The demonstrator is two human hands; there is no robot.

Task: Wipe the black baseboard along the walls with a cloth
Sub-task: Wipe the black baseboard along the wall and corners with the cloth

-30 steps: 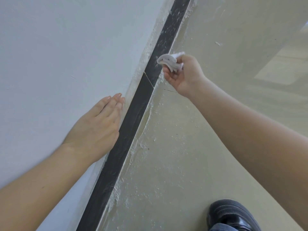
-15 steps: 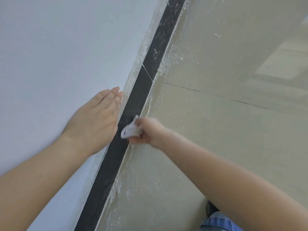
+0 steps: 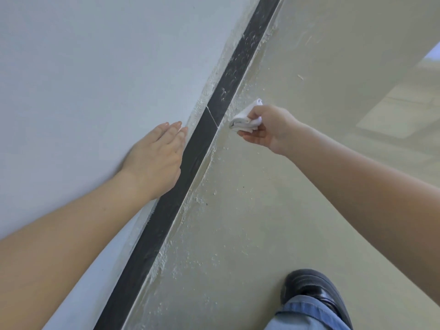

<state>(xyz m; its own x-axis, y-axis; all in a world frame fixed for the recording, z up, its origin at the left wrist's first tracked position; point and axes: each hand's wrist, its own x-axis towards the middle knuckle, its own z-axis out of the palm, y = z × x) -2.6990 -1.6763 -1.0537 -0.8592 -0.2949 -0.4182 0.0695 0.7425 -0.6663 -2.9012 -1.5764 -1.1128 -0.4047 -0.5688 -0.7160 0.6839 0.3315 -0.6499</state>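
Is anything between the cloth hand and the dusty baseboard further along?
Nothing visible. The right hand holds the cloth just off the floor side of the baseboard, beside the seam. The dusty stretch beyond it lies bare. The left hand rests flat on the wall, on the baseboard's other side.

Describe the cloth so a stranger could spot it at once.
Follow the black baseboard up from the bottom to its thin pale joint line. Just right of that joint, over the dusty floor, the right hand pinches the cloth. It is the only white, folded wad there.
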